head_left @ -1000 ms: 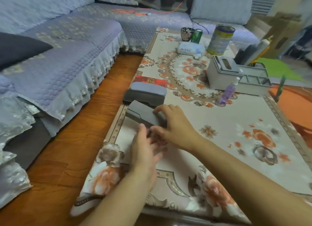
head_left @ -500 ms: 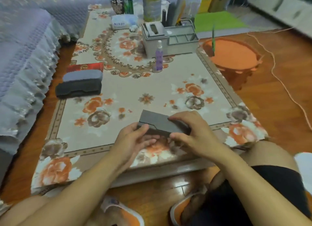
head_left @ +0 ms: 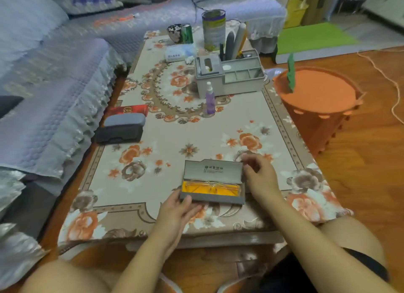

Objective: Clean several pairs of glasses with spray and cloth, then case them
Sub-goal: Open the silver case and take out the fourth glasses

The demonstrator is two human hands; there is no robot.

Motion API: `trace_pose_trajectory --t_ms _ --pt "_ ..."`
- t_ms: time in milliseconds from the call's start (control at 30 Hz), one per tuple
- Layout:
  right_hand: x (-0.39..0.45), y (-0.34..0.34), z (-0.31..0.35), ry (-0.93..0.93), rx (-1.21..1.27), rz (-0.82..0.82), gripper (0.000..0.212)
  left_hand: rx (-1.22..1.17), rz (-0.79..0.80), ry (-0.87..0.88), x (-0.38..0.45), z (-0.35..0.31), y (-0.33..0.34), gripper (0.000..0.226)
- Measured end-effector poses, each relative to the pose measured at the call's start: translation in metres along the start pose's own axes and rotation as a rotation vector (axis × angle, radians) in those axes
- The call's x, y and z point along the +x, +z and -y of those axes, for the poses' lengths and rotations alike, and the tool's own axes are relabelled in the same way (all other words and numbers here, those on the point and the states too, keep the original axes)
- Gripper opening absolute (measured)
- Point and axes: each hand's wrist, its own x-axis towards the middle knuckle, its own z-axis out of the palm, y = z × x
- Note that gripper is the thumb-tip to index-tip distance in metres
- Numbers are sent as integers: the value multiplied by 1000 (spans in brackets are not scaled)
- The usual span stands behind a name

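1. Near the front edge of the tabletop (head_left: 166, 137), an open grey glasses case (head_left: 212, 183) is lying with its lid (head_left: 213, 170) standing raised toward the far side.
2. Inside the case, a pair of thin-framed glasses (head_left: 215, 186) is resting on a yellow cloth (head_left: 188, 187).
3. The left hand (head_left: 178, 209) is gripping the near left corner of the case, thumb on the front wall and fingers curling beneath it.
4. The right hand (head_left: 260, 177) is pinching the right end of the raised lid with curled fingertips.
5. A purple spray bottle (head_left: 210, 99) is standing upright farther back, just in front of a grey desk organizer (head_left: 229, 74).
6. Two closed grey cases (head_left: 121, 127) are sitting stacked at the left edge, touching a red packet (head_left: 126, 110) behind them.
7. A tall tin (head_left: 213, 29), a green can (head_left: 187, 33) and a tissue pack (head_left: 178, 53) are standing at the far end.
8. An orange basket (head_left: 317, 100) is sitting on the floor beside the right edge.
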Motion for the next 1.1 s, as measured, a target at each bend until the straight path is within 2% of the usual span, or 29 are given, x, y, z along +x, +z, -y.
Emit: trace_pose_trajectory --t_ms 67,200,333,467,600,700,800,900,967,1100 --pt "-4 0 1 7 -33 -28 31 5 -16 -8 1 -2 3 35" --pt "-5 0 0 -95 -72 13 31 -41 -71 -30 6 -2 5 34" --pt "-12 -6 -3 -61 2 -30 14 -120 -115 -26 2 -4 10 28" --pt "-11 0 -3 -115 -121 109 10 -81 -149 -18 8 -5 10 35" --pt "-11 2 -6 -126 -150 153 29 204 26 -41 20 -22 -3 39" --pt "-10 2 -6 -159 -285 152 24 392 219 -41 29 -37 -19 59" --pt "-12 0 1 -127 -263 175 24 487 340 -68 34 -46 -28 71" --pt "-12 0 5 -113 -289 207 27 425 391 -77 44 -46 -35 77" --pt "-11 -1 10 -137 -388 252 21 398 397 -35 44 -40 -38 80" --pt "6 -9 41 -152 -744 525 12 449 326 68 21 -28 -35 82"
